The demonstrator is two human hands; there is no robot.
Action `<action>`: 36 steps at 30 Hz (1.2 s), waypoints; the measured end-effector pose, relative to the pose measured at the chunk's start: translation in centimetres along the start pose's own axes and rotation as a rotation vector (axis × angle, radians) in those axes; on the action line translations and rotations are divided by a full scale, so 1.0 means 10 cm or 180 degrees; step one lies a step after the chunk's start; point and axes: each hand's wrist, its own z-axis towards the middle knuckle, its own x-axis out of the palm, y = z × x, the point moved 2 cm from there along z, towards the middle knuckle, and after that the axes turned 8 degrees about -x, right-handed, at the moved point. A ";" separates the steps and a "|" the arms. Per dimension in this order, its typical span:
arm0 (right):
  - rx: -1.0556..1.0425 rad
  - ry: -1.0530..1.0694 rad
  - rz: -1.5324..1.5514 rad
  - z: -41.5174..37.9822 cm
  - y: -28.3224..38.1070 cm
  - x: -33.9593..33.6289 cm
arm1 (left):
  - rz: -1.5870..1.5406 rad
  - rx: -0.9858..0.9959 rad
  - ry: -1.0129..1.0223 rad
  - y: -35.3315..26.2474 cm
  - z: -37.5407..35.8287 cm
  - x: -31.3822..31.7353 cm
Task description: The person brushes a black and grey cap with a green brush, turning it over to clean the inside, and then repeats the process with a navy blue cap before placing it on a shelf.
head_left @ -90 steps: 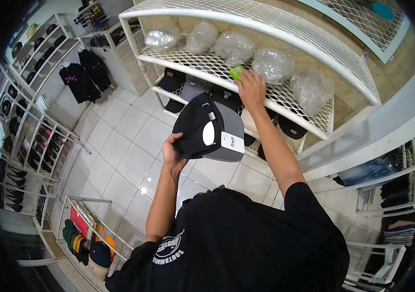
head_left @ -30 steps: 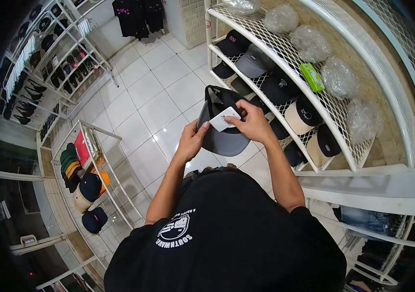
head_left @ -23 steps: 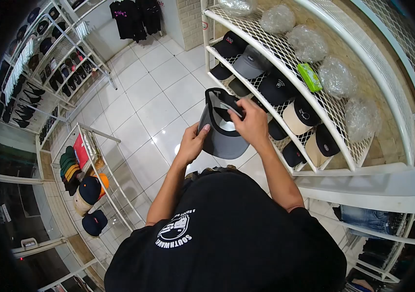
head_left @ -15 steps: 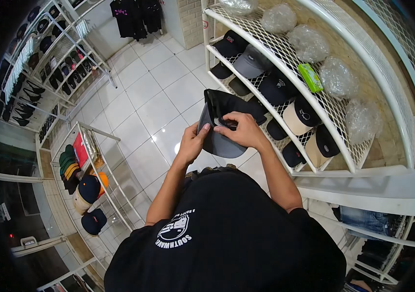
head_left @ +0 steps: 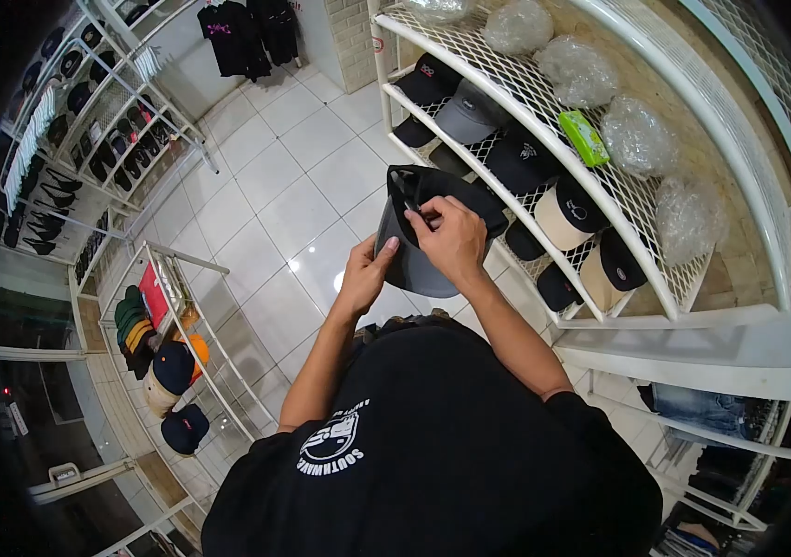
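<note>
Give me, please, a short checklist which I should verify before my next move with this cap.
1. Left hand supports the cap: ok, it grips the cap at the grey brim.
2. Right hand has a firm grip: cannot tell; its fingers are at the cap's opening, but what they pinch is unclear.
3. Inside of the cap is visible: not ok, the right hand covers much of it.
4. One hand is free: not ok, both are at the cap.
5. Green packet is away from the hands: ok, it lies on the mesh shelf.
</note>
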 end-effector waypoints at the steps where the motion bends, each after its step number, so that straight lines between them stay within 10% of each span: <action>1: -0.0038 -0.0155 -0.0009 0.01 -0.01 0.01 | -0.0038 0.0037 0.0027 0.00 0.01 0.01; 8: -0.0272 -0.0446 -0.0273 0.04 0.04 0.08 | 0.0125 0.0199 -0.0043 -0.01 0.01 0.03; 16: -0.0260 0.0768 0.0884 0.05 -0.15 0.05 | -0.0303 0.0277 -0.0066 0.01 0.07 -0.11; 36: -0.0312 0.0097 -0.0155 0.11 -0.11 0.16 | -0.0564 0.0029 0.0090 0.00 0.02 -0.14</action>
